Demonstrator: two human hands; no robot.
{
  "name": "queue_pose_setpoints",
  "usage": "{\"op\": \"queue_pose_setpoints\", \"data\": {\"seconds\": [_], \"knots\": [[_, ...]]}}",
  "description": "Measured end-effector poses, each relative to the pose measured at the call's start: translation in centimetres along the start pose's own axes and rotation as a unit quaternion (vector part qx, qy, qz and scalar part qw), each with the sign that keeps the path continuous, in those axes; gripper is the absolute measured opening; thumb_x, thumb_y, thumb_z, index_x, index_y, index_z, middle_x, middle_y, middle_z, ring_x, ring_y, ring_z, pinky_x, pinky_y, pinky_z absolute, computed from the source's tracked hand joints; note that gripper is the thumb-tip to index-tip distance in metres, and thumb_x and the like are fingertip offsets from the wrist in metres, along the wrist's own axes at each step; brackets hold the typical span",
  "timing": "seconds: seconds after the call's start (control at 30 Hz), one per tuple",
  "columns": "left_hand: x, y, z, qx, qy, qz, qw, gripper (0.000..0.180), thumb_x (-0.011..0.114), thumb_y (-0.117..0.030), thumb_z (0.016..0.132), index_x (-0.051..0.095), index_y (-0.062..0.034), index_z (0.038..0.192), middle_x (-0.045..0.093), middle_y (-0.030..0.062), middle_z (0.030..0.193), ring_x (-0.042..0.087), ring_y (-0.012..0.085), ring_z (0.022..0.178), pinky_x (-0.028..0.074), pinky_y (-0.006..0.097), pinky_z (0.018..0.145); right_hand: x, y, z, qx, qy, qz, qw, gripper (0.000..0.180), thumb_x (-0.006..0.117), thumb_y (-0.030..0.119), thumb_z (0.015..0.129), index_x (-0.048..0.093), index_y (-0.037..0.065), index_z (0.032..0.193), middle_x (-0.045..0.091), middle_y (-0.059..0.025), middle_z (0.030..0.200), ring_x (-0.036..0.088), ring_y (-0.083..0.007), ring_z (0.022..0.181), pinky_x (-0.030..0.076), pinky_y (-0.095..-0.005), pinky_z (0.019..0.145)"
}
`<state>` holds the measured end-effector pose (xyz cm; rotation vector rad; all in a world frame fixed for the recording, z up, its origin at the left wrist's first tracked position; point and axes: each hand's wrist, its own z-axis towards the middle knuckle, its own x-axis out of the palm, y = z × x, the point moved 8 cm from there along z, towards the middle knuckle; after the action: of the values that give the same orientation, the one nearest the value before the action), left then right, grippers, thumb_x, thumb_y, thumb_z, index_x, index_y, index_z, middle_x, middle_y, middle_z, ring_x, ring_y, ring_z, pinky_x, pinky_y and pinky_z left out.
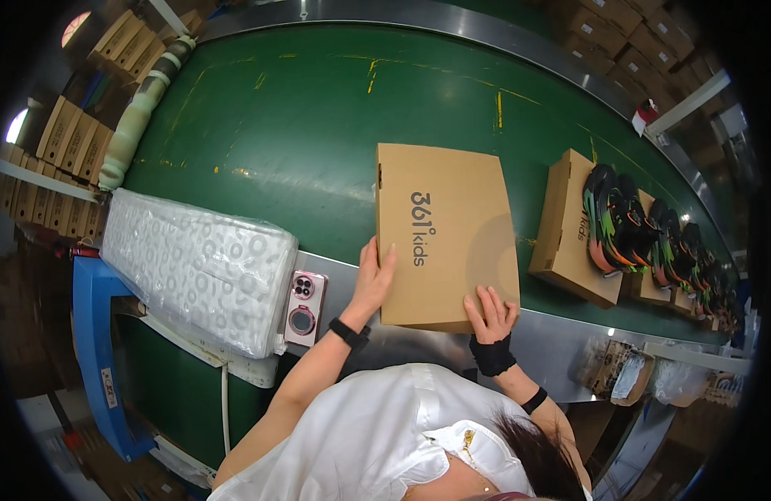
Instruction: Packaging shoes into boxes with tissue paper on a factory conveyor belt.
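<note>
At the flat green belt's (277, 125) near edge: a brown rectangular cardboard box (452, 225), left hand (374, 280) spread against its left side, right hand (490, 320) spread atop its near-right corner; probably light, stiff, best held by opposite sides.

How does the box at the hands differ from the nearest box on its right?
The handled box is touched by the left hand and right hand; the neighbouring box is untouched. Dark shoes partly cover the neighbouring box, while the handled box's top has none. Both are brown cardboard.
</note>
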<state>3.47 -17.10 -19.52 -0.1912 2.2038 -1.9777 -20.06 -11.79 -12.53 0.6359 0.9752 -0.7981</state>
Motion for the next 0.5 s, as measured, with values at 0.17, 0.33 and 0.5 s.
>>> {"op": "queue_pose_setpoints", "data": {"seconds": [0.17, 0.33, 0.5], "knots": [[-0.2, 2.3, 2.5, -0.099, 0.025, 0.080, 0.992, 0.052, 0.044, -0.038, 0.087, 0.044, 0.0074, 0.113, 0.049, 0.0184, 0.108, 0.045, 0.0234, 0.105, 0.036, 0.033, 0.088, 0.3, 0.1, 0.7, 0.017, 0.009, -0.006, 1.000, 0.036, 0.049, 0.004, 0.073, 0.057, 0.017, 0.106, 0.049, -0.0080, 0.117, 0.045, -0.0216, 0.110, 0.028, -0.0405, 0.087], [1.8, 3.5, 1.4, -0.189, 0.081, -0.209, 0.956, 0.045, 0.049, -0.034, 0.082, 0.046, 0.0016, 0.110, 0.056, 0.0108, 0.098, 0.057, 0.0176, 0.087, 0.046, 0.026, 0.074, -0.2, 0.4, 0.7, 0.016, 0.017, -0.002, 1.000, 0.038, 0.049, 0.004, 0.072, 0.057, 0.016, 0.107, 0.051, -0.0076, 0.116, 0.046, -0.0206, 0.109, 0.029, -0.0398, 0.087], [2.1, 4.3, 2.1, -0.219, 0.161, -0.227, 0.935, 0.050, 0.051, -0.029, 0.076, 0.040, -0.0020, 0.117, 0.053, 0.0118, 0.105, 0.054, 0.0201, 0.095, 0.046, 0.031, 0.078, -0.2, 0.7, -0.4, 0.029, -0.034, -0.015, 0.999, 0.039, 0.049, 0.004, 0.070, 0.057, 0.017, 0.106, 0.051, -0.0073, 0.117, 0.047, -0.0197, 0.108, 0.030, -0.0385, 0.086]]}}
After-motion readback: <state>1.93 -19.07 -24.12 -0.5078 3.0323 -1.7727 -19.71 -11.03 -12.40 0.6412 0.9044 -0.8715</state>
